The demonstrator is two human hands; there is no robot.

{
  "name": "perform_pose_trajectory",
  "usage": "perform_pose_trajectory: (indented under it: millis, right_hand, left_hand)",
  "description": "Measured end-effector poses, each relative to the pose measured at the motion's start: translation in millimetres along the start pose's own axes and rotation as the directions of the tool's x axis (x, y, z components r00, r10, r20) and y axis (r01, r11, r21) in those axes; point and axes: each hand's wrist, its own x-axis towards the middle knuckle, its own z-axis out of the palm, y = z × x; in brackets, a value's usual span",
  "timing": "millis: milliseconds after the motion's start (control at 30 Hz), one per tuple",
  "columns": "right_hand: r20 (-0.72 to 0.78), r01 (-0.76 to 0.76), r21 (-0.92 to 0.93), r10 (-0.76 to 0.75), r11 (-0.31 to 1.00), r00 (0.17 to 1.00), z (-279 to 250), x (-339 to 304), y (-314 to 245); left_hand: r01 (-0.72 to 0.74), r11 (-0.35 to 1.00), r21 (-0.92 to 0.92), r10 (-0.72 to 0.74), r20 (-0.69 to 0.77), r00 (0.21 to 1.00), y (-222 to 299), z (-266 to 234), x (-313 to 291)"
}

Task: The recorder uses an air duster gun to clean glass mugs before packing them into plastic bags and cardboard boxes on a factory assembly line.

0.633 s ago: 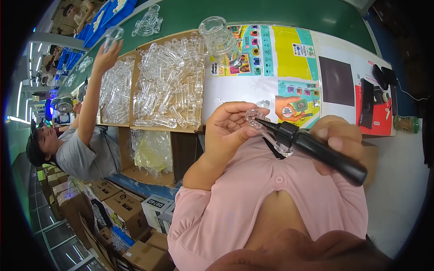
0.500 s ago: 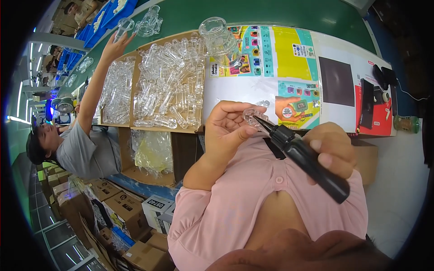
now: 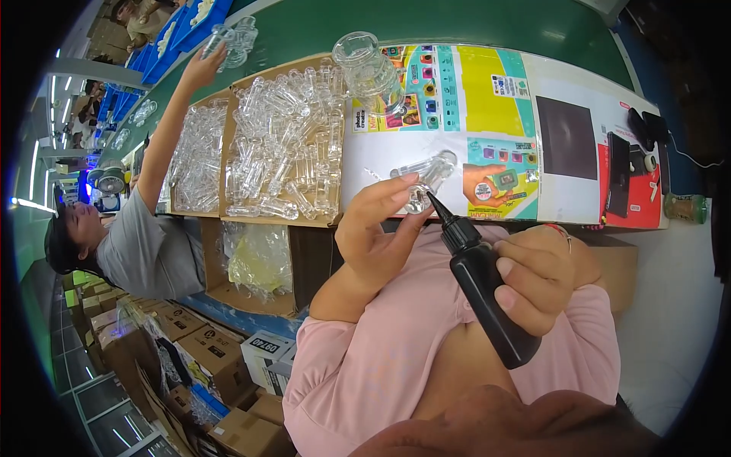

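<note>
My left hand (image 3: 371, 232) pinches a clear tubular piece (image 3: 440, 162) between thumb and fingertips, above the near edge of the work surface. Its rounded end is turned toward me. Wrapped in my right hand (image 3: 539, 280) is a black squeeze bottle (image 3: 487, 301) with a pointed nozzle, tilted up and to the left. The nozzle tip is at the rounded end of the clear piece; whether they touch I cannot tell. Beyond my hands a larger clear vessel (image 3: 369, 72) stands on the printed cardboard.
To the left, a cardboard tray (image 3: 340, 179) holds many clear tubular pieces. A co-worker's hand (image 3: 204, 67) holds a clear piece beside another clear vessel. A black phone-like slab (image 3: 618, 175) lies on the right, with a jar (image 3: 684, 209) beyond it. Cardboard boxes (image 3: 202, 343) are stacked lower left.
The clear piece has turned, so its long tube now shows pointing away. My right hand and the bottle have shifted left, the bottle more upright. The co-worker's clear piece has moved to the vessel.
</note>
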Motion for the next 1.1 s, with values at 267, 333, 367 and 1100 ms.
perform_pose_trajectory:
  millis: [267, 333, 367, 1100]
  right_hand:
    - [-0.244, -0.826, 0.119, 0.823, 0.551, 0.513, -18.0, -14.2, 3.7]
    - [-0.413, -0.59, 0.694, 0.899, 0.412, 0.142, -2.4, -7.8, 30.1]
    - [-0.442, -0.611, 0.681, 0.892, 0.403, 0.096, -4.8, -15.2, 43.5]
    - [-0.239, -0.195, 0.966, 0.877, 0.171, -0.417, -78.7, -174.9, 85.5]
  left_hand:
    - [-0.413, 0.766, 0.493, 0.378, 0.175, 0.909, -3.8, 4.0, 6.9]
    - [-0.336, 0.827, 0.45, 0.306, 0.141, 0.942, -6.2, 3.2, 5.5]
    - [-0.25, 0.881, 0.402, 0.225, 0.11, 0.968, -6.5, 3.4, 4.7]
    - [0.513, 0.725, -0.459, -0.543, 0.078, 0.836, -32.4, -3.3, -6.9]
